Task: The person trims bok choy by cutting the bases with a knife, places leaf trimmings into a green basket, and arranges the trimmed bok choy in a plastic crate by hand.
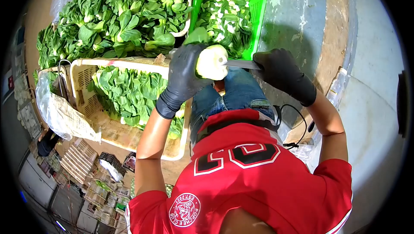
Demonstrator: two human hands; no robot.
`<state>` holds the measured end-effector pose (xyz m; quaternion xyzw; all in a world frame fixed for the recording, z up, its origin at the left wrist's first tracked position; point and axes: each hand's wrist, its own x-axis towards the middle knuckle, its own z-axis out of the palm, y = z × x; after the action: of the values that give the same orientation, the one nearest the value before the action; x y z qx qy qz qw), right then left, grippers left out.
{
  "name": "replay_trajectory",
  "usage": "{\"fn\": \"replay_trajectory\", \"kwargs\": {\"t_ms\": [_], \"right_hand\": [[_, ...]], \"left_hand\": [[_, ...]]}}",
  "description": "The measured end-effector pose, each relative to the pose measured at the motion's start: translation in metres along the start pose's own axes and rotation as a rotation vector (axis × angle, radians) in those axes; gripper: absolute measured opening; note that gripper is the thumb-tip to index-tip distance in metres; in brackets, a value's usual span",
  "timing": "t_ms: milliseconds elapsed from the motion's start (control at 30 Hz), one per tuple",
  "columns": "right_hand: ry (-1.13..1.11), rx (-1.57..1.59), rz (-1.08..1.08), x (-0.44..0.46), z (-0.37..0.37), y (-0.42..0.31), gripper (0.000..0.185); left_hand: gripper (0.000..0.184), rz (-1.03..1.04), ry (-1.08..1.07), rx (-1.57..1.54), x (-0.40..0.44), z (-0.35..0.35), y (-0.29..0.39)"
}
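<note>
My left hand point(184, 72), in a black glove, is wrapped round a bok choy point(211, 62). Its pale cut base faces right, and some green leaf shows above the glove. My right hand point(280, 71), also gloved in black, grips a knife point(243, 64) whose handle is hidden in the fist. The blade points left and its tip meets the base of the bok choy. Just beyond both hands stands a bright green basket point(260, 11) holding loose leaves and pale trimmed pieces point(226, 20).
A large heap of bok choy point(125, 18) lies at the upper left. Below it, a cream crate point(103, 132) holds more bok choy point(129, 93). Clear plastic point(47, 104) hangs over a container at far left. Stacked crates point(79, 160) stand farther off; a black cable point(304, 119) curves at my right side.
</note>
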<state>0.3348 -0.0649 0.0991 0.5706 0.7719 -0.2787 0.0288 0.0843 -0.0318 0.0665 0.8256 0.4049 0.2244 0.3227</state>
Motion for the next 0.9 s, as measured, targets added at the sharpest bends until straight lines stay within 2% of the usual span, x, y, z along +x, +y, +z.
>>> {"fn": "replay_trajectory", "kwargs": {"t_ms": [67,200,300,400,433,533,667,700,800,900], "right_hand": [[0.002,-0.002,-0.005,0.0,-0.002,-0.001,0.018],[0.014,-0.015,-0.003,-0.001,-0.001,-0.001,0.017],[0.005,-0.053,0.035,-0.004,0.002,0.003,0.018],[0.024,-0.102,0.059,-0.003,0.001,0.001,0.019],[0.034,-0.103,0.043,-0.003,0.001,0.003,0.019],[0.063,-0.074,-0.008,-0.001,0.001,0.009,0.02],[0.106,0.018,-0.016,0.0,0.005,0.006,0.02],[0.122,0.037,-0.003,0.0,0.007,0.004,0.02],[0.161,0.171,0.051,-0.006,0.023,0.0,0.021],[0.181,0.455,0.193,-0.009,0.033,0.0,0.02]], "left_hand": [[0.076,-0.113,-0.057,-0.164,-0.003,0.003,0.0],[0.072,-0.181,-0.06,-0.16,-0.003,0.006,0.003],[0.067,-0.177,-0.132,0.177,0.003,0.002,0.014],[0.064,-0.236,-0.158,-0.026,0.004,0.001,0.018],[0.066,-0.268,-0.237,-0.099,0.002,0.002,0.013],[0.059,-0.296,-0.211,-0.465,-0.002,0.006,0.011],[0.066,-0.427,-0.212,-0.908,-0.001,0.007,0.013],[0.07,-0.475,-0.239,-0.903,0.0,0.005,0.013],[0.07,-0.43,-0.225,-0.816,0.004,0.002,0.018],[0.069,-0.337,-0.109,-0.729,0.0,0.013,0.02]]}}
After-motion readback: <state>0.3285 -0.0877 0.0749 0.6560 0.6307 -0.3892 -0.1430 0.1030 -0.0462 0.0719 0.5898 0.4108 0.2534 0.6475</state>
